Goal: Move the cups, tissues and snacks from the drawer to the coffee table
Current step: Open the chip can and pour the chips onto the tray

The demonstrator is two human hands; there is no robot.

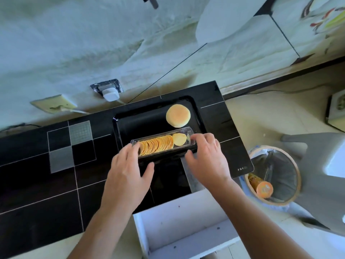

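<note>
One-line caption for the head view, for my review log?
Both hands, left and right, set a clear tray of chips on a black serving tray beside a round bun, white drawer open below.

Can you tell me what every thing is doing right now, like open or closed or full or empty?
drawer: pulled open, looks empty
clear chip tray: uncovered, mostly full of stacked chips
round bun: whole, lying on the black tray
black tray: flat on the coffee table
left hand: touching the chip tray's left end
right hand: touching its right end
bin: lined, holding an orange tube
</note>
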